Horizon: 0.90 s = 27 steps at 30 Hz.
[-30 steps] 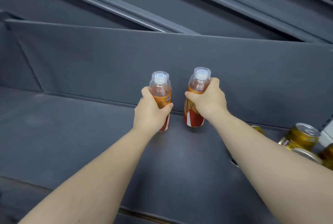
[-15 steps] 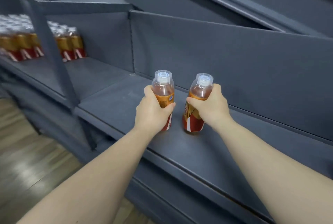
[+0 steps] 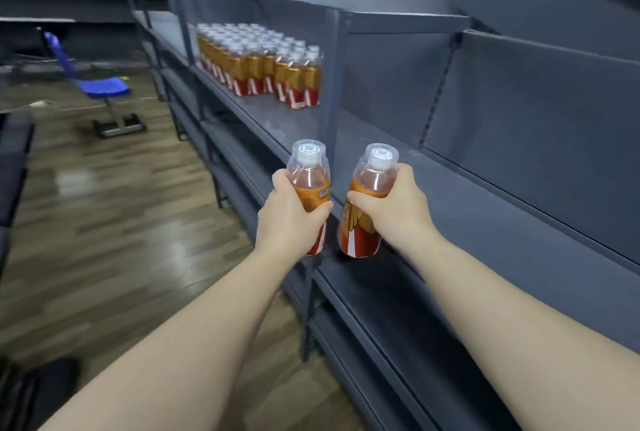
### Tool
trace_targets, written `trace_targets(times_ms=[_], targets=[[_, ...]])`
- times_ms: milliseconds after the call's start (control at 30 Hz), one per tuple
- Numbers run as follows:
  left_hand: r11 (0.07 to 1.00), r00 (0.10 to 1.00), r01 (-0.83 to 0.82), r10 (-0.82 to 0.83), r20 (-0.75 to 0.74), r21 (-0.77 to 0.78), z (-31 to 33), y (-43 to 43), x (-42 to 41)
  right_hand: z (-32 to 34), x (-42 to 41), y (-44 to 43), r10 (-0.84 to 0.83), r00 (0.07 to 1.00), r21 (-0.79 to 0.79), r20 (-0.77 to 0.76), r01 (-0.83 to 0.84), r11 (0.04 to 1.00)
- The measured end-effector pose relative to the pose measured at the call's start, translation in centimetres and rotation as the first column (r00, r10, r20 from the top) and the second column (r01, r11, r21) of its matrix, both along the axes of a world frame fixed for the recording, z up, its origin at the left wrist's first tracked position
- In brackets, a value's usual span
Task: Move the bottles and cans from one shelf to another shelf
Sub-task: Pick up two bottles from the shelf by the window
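My left hand (image 3: pixel 289 219) grips an upright bottle of amber drink (image 3: pixel 309 176) with an orange and red label and a clear cap. My right hand (image 3: pixel 398 209) grips a second bottle of the same kind (image 3: pixel 360 233), also upright. Both bottles are held in the air at the front edge of the near grey shelf (image 3: pixel 485 222), close together. Farther left, on the neighbouring shelf (image 3: pixel 263 119), stands a block of several matching bottles (image 3: pixel 259 63) in rows.
A grey upright post (image 3: pixel 334 84) divides the two shelf bays. Lower grey shelves run below. A blue chair (image 3: pixel 100 84) stands on the wooden floor (image 3: pixel 104 205) at the left. A dark object lies at the bottom left corner.
The view has swung left along the shelving. Both hands carried their bottles from deep over the shelf out to its front edge. The block of bottles has come nearer; the cans have left the view.
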<state>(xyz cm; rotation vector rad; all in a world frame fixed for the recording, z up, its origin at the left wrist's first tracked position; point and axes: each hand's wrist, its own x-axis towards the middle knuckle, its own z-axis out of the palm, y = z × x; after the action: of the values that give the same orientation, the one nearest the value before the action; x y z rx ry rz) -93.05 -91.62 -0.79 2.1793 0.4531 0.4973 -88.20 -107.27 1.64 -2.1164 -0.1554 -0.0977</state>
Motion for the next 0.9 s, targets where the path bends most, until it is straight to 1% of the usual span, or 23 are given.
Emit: trace_targets(times_ms=[200, 267, 433, 667, 767, 900], targets=[[0.983, 0.982, -0.184, 0.184, -0.038, -0.013, -1.0, 6.5, -0.6, -1.0, 1.9, 7.7, 0.234, 0.972, 0.007, -0.028, -0.234, 0.972], [0.971, 0.971, -0.237, 0.237, -0.042, -0.005, -1.0, 8.2, -0.3, -1.3, 2.9, 9.8, 0.292, 0.956, 0.014, -0.024, -0.291, 0.956], [0.936, 0.935, -0.35, 0.352, -0.046, 0.05, -0.2, 11.9, 1.0, -1.5, 6.1, 14.5, 0.403, 0.915, -0.023, -0.016, -0.404, 0.915], [0.889, 0.888, -0.457, 0.458, -0.053, 0.032, -0.6, 17.4, 2.7, -2.2, 9.6, 21.3, 0.467, 0.884, -0.014, -0.015, -0.467, 0.884], [0.887, 0.886, -0.461, 0.462, -0.05, 0.027, -1.1, 20.7, 4.3, -2.4, 11.4, 24.8, 0.484, 0.875, -0.032, -0.015, -0.484, 0.875], [0.904, 0.902, -0.427, 0.427, -0.057, 0.008, -1.4, 26.2, 7.2, -2.8, 13.9, 29.9, 0.482, 0.876, -0.019, -0.018, -0.482, 0.876]])
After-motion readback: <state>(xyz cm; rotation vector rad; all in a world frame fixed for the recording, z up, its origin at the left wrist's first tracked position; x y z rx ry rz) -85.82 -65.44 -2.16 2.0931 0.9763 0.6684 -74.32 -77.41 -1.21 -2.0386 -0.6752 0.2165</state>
